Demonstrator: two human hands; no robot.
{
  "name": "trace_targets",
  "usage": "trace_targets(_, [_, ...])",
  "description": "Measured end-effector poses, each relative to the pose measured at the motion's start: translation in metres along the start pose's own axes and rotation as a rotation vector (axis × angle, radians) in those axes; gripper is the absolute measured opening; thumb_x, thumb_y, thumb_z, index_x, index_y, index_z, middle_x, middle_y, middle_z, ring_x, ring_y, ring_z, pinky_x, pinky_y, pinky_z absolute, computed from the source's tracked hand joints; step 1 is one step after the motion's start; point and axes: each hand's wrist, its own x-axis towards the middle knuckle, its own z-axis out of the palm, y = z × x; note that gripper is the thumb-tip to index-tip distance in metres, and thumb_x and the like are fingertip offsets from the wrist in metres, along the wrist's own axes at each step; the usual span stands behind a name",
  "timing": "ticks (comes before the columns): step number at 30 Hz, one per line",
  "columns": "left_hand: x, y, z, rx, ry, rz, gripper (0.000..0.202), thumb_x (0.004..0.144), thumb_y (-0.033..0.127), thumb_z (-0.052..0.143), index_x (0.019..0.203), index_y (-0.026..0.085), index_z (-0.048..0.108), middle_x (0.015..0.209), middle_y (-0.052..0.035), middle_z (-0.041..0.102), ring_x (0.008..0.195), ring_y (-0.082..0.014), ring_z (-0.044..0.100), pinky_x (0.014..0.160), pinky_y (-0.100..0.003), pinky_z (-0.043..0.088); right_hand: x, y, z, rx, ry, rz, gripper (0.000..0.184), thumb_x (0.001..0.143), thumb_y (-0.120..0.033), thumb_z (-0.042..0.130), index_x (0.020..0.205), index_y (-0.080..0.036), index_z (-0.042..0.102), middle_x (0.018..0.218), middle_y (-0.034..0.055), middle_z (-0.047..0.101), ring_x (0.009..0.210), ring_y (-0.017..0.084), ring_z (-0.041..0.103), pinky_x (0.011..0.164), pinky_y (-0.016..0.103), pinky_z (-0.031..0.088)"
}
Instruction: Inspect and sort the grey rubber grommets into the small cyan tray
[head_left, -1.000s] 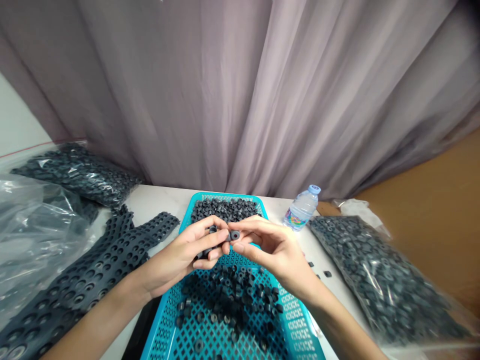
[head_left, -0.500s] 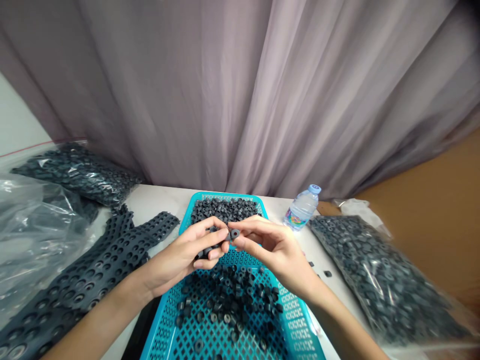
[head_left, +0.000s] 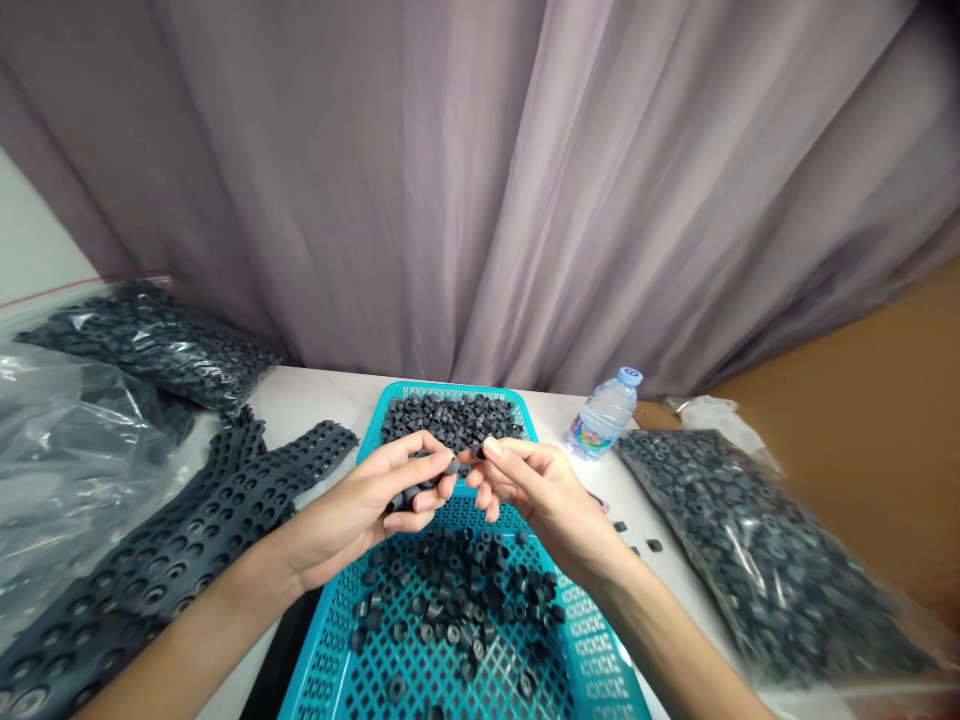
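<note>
My left hand (head_left: 390, 490) is curled around several small black rubber bushings (head_left: 411, 494), with one pinched at its thumb and fingertip. Just to its right, my right hand (head_left: 536, 490) grips a single small black bushing (head_left: 478, 453) between thumb and forefinger, its other fingers loosely bent. Both hands are above two turquoise plastic baskets. The near basket (head_left: 600, 625) holds loose black bushings (head_left: 461, 590) scattered on its lattice bottom. Behind the hands, the far basket (head_left: 384, 398) is filled with more of them (head_left: 450, 415).
Perforated black rubber sheets (head_left: 217, 520) lie at the left, beside clear plastic bags, one full of black pieces (head_left: 157, 340). A water bottle (head_left: 604, 415) stands right of the far basket. A large bag of bushings (head_left: 765, 540) and a few loose pieces (head_left: 654, 545) lie at the right.
My right hand has turned, and the bushing between its fingertips has tilted, its ring face no longer toward me. My left hand stays nearly in place with its bushings.
</note>
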Motion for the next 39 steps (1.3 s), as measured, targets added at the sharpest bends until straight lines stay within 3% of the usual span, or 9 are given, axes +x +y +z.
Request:
trace_targets(7, [0.002,0.0,-0.006,0.037,0.062,0.007,0.023,0.099,0.035,0.072,0.092,0.015,0.062,0.084,0.0002,0.054,0.063,-0.0056,0.037,0.05,-0.016,0.025,0.0,-0.006,-0.004,-0.133,0.004,0.034,0.041,0.096,-0.054,0.073,0.09,-0.014,0.08,0.076,0.0035,0.074,0.06,0.011,0.064,0.063,0.024,0.054])
trace_targets(10, [0.004,-0.001,-0.008,0.038,0.091,0.017,0.024,0.098,0.036,0.073,0.093,0.016,0.061,0.085,0.0001,0.055,0.063,-0.0055,0.037,0.051,-0.016,0.026,-0.007,-0.013,-0.016,-0.43,-0.139,0.087,0.042,0.098,-0.056,0.069,0.088,-0.017,0.08,0.074,0.0036,0.075,0.062,0.015,0.067,0.063,0.027,0.056])
trace_targets(12, [0.004,-0.002,-0.007,0.042,0.081,0.01,0.025,0.098,0.037,0.073,0.093,0.017,0.061,0.087,-0.0003,0.056,0.063,-0.0057,0.038,0.051,-0.016,0.025,-0.012,-0.015,-0.024,-0.721,-0.199,0.044,0.035,0.098,-0.053,0.071,0.092,-0.02,0.082,0.077,0.0042,0.077,0.067,0.018,0.07,0.064,0.029,0.056])
trace_targets(15, [0.005,-0.004,-0.003,0.075,0.063,-0.003,0.027,0.098,0.039,0.073,0.091,0.017,0.059,0.087,-0.0001,0.055,0.064,-0.0062,0.038,0.051,-0.017,0.024,-0.016,-0.015,-0.028,-0.985,-0.097,-0.134,0.025,0.095,-0.047,0.077,0.102,-0.023,0.082,0.085,0.0059,0.079,0.075,0.022,0.072,0.067,0.032,0.057])
trace_targets(17, [0.005,-0.004,0.001,0.104,0.068,-0.008,0.029,0.097,0.041,0.073,0.09,0.017,0.059,0.085,0.0004,0.055,0.064,-0.0066,0.038,0.05,-0.018,0.024,-0.015,-0.014,-0.022,-0.974,-0.041,-0.203,0.03,0.095,-0.045,0.077,0.116,-0.023,0.077,0.096,0.0069,0.079,0.083,0.023,0.073,0.073,0.035,0.059])
trace_targets(20, [0.006,-0.004,0.005,0.124,0.072,-0.013,0.032,0.094,0.043,0.076,0.091,0.017,0.059,0.084,0.0014,0.054,0.064,-0.0069,0.038,0.05,-0.018,0.023,-0.011,-0.015,-0.009,-0.847,-0.073,-0.241,0.04,0.097,-0.041,0.076,0.133,-0.025,0.068,0.108,0.0054,0.077,0.094,0.021,0.073,0.083,0.034,0.06])
trace_targets(25, [0.004,-0.006,0.007,0.124,0.037,-0.01,0.033,0.095,0.044,0.076,0.091,0.016,0.059,0.081,0.0029,0.053,0.061,-0.0054,0.032,0.05,-0.018,0.021,-0.006,-0.009,-0.001,-0.72,-0.056,-0.269,0.015,0.103,-0.033,0.069,0.111,-0.023,0.074,0.098,0.002,0.078,0.089,0.018,0.073,0.082,0.031,0.059])
trace_targets(31, [0.004,-0.008,0.005,0.015,0.066,-0.021,0.034,0.097,0.047,0.072,0.099,0.014,0.066,0.081,0.0001,0.056,0.062,-0.0057,0.038,0.05,-0.016,0.023,-0.006,-0.006,-0.007,-0.712,-0.032,-0.267,0.016,0.101,-0.031,0.072,0.114,-0.022,0.076,0.096,0.0011,0.08,0.087,0.017,0.075,0.081,0.03,0.058])
trace_targets(39, [0.005,-0.01,-0.002,-0.035,0.053,-0.012,0.022,0.101,0.033,0.069,0.097,0.012,0.071,0.088,-0.004,0.06,0.069,-0.0073,0.044,0.052,-0.016,0.029,-0.007,-0.01,-0.008,-0.724,0.016,-0.269,0.015,0.098,-0.035,0.075,0.107,-0.022,0.077,0.093,0.0005,0.079,0.083,0.016,0.073,0.078,0.028,0.056])
